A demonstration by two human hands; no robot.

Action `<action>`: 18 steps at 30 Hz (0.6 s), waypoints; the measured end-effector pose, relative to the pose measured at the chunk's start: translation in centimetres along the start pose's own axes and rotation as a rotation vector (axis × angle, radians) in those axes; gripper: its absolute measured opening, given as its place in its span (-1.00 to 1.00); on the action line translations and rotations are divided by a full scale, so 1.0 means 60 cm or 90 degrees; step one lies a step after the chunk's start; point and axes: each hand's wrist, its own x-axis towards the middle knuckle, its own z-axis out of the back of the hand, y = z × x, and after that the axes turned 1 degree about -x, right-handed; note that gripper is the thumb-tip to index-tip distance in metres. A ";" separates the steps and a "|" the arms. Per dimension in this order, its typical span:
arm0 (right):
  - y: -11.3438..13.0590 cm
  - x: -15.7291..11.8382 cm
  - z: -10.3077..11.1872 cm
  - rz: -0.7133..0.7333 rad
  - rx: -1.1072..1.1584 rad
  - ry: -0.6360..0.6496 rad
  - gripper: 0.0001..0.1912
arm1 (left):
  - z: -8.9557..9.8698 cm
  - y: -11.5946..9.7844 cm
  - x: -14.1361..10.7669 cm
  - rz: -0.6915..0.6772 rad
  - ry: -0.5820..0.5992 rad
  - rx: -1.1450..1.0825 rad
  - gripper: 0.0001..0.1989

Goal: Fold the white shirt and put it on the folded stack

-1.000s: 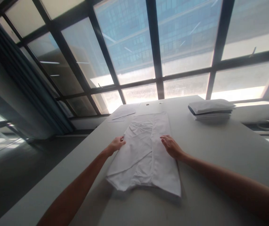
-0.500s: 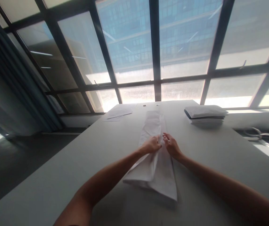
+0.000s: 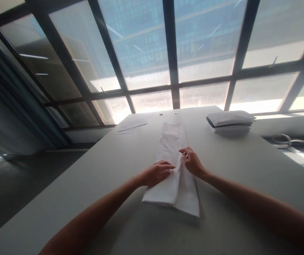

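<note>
A long white cloth (image 3: 169, 141), folded lengthwise, lies on the table in front of me, its narrow end pointing to the window. The near end is wider and spreads into two layers with a raised fold between them. My left hand (image 3: 158, 173) rests on the left layer, palm down with fingers stretched out. At the fold on the right side, my right hand (image 3: 192, 162) has its fingers bent together at the cloth's edge, pinching it. The fingertips of both hands are a short way apart across the fold.
The white table (image 3: 109, 177) stretches to the window. At the back left lie thin white sheets (image 3: 132, 124). A stack of folded white cloths (image 3: 230, 121) with a dark layer sits at the back right. A curtain (image 3: 29, 95) hangs at left.
My left hand has let go of the fold, moved left and nearer to me, and flattened on the cloth. The left layer lies flatter. My right hand has stayed near the fold.
</note>
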 end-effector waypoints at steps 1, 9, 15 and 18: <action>0.008 -0.005 0.002 0.011 -0.004 0.019 -0.65 | 0.003 0.002 -0.020 -0.016 0.006 0.000 -0.60; 0.061 -0.073 0.011 0.214 -0.092 0.265 -0.64 | -0.005 0.008 -0.107 -0.012 0.176 0.119 -0.37; 0.045 -0.077 0.009 0.207 -0.123 0.362 -0.53 | 0.008 -0.047 -0.136 -0.004 0.180 0.136 -0.20; 0.035 -0.063 0.020 0.213 -0.083 0.397 -0.43 | -0.002 -0.082 -0.151 -0.004 0.119 0.193 -0.17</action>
